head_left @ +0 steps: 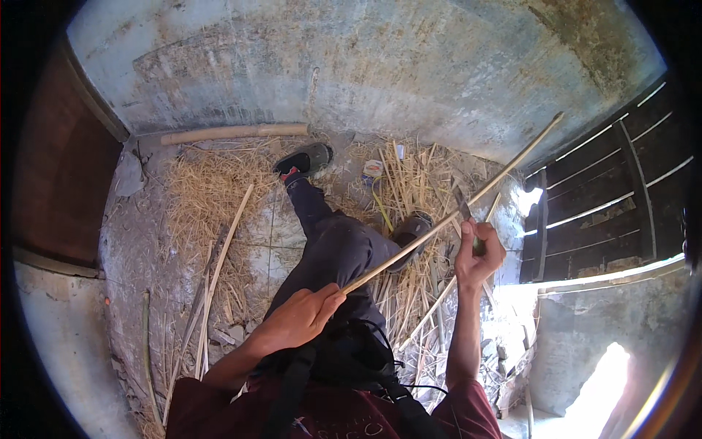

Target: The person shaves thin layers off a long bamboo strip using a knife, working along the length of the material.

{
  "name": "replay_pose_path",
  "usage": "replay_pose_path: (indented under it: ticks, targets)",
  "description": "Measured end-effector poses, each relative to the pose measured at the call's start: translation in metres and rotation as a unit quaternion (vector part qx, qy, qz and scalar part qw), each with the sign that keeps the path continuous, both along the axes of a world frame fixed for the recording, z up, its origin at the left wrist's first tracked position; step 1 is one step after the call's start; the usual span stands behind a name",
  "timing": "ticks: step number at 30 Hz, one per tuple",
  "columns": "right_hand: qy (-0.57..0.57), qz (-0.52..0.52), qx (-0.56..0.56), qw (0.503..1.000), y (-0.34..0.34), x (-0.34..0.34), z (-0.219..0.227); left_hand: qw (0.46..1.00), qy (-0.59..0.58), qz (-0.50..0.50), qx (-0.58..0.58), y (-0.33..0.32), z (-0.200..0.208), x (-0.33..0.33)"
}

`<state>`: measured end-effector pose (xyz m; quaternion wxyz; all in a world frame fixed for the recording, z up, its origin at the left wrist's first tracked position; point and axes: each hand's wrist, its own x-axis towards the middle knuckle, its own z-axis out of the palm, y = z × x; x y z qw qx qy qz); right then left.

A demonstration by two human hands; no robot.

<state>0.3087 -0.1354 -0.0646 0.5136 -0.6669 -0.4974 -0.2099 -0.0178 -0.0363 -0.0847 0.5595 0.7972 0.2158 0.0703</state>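
Note:
My left hand [303, 319] is closed round the near end of a long, thin bamboo strip [409, 249], in front of my lap. From there the strip slants up to the far right, its far end close to the wall. In my right hand [479, 254] is a knife [461, 203], gripped by its handle, which my fingers mostly hide. The blade lies against or just over the strip; I cannot tell whether it is cutting in. My legs are stretched out and bent in dark trousers below the strip.
Pale shavings [201, 186] cover the floor at left, and split strips [409, 175] lie in a heap at right. A bamboo pole [234, 133] rests along the wall foot [351, 80]. Loose strips [227, 249] lie left of my legs. A slatted dark panel [599, 197] stands at right.

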Motion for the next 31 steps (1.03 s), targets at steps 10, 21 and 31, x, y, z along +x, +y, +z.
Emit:
replay_pose_path:
  ticks: [10, 21, 31]
  targets:
    - [0.173, 0.024, -0.004, 0.985, -0.008, 0.012, -0.024, 0.999, -0.009, 0.025, 0.031, 0.005, 0.01, 0.003]
    - [0.471, 0.112, 0.051, 0.873, -0.002, -0.011, -0.006, 0.999, -0.003, 0.048, -0.01, 0.008, 0.005, 0.001]
    - [0.524, 0.035, 0.134, 0.84, -0.061, 0.111, -0.041, 0.997, 0.019, 0.081, -0.003, 0.02, -0.001, -0.016]
